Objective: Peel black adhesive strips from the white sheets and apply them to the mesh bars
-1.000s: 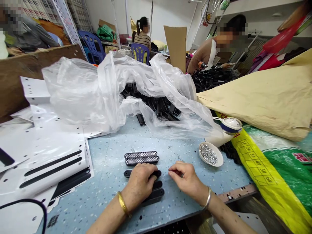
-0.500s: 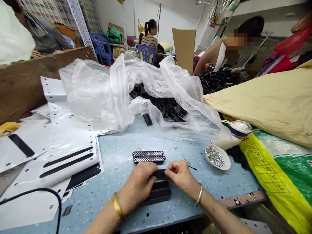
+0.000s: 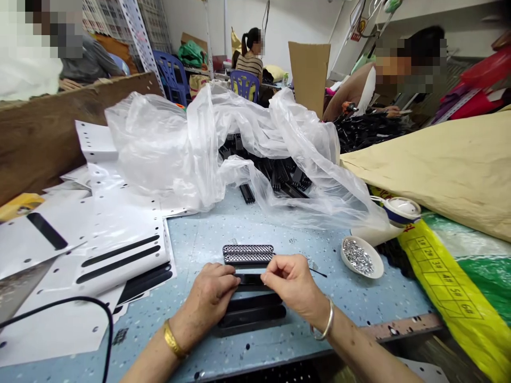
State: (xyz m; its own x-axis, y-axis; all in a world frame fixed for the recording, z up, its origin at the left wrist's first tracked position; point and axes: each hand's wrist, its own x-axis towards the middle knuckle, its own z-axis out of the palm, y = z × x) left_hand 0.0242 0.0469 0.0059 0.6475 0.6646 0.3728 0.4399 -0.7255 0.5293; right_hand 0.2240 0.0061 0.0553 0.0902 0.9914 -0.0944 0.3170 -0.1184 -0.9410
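Note:
A narrow black strip (image 3: 252,282) with rounded ends spans the gap between my hands, just above the blue speckled table (image 3: 191,314). Its left end is gripped by my left hand (image 3: 211,295), thumb and fingers closed. My right hand (image 3: 295,284) pinches the right end; the fingers hide that tip. Closer to me, two more black strips (image 3: 253,311) lie side by side, smooth faces up. Beyond my hands rest two black strips with a silvery lattice pattern (image 3: 248,254). A thin black stick (image 3: 318,272) lies right of my right hand.
A white bowl of small metal pieces (image 3: 358,257) stands at right, near a lidded cup (image 3: 402,210). Clear plastic sheeting (image 3: 167,143) partly covers black parts (image 3: 279,173) at the back. White sheets with black strips (image 3: 131,234) lie left. Several people sit farther off.
My left hand has shifted left along the black strip, uncovering more of the lower strips. My right hand stays pinched at the right end. The whole view has shifted slightly.

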